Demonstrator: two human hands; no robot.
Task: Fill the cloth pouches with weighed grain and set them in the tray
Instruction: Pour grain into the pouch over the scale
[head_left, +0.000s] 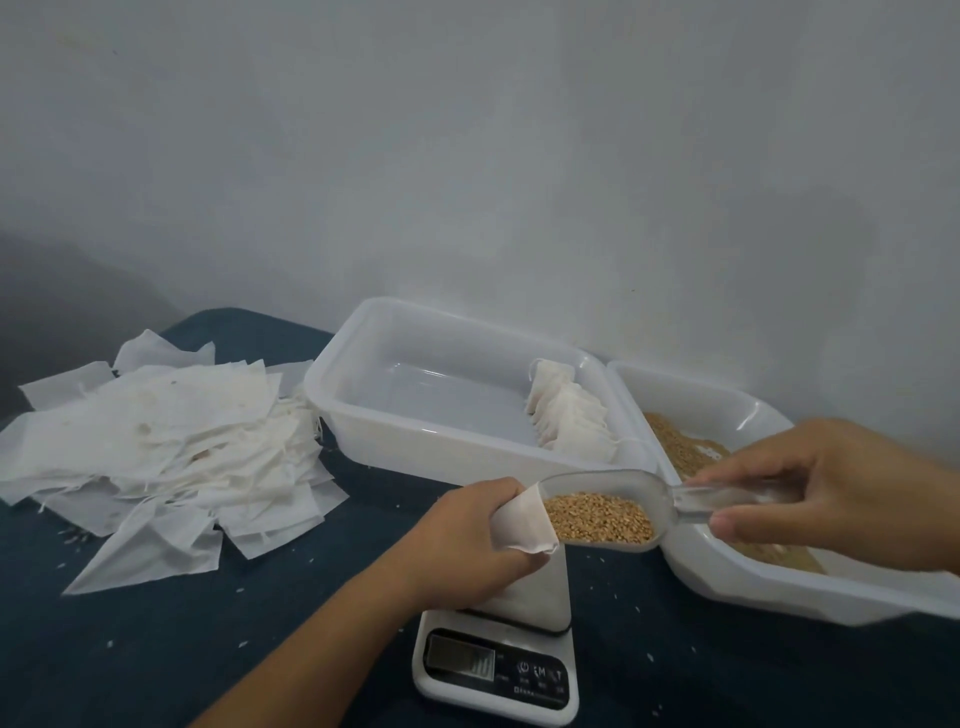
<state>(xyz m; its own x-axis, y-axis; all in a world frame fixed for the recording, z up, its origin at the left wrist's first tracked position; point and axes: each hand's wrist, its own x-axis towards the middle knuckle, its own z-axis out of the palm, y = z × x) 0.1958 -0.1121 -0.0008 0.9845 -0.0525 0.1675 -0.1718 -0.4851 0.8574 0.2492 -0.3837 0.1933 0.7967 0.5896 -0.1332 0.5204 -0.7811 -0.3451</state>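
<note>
A dark blue cloth table meets a grey wall. The left hand grips a small white cloth pouch; the right hand pinches a clear plastic scoop touching it.

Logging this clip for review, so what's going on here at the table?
A person is filling a cloth pouch with grain. The left hand holds the pouch open above the scale, while the right hand tips a clear scoop of grain into it. A few filled pouches stand in the tray; empty pouches are piled at left.
</note>
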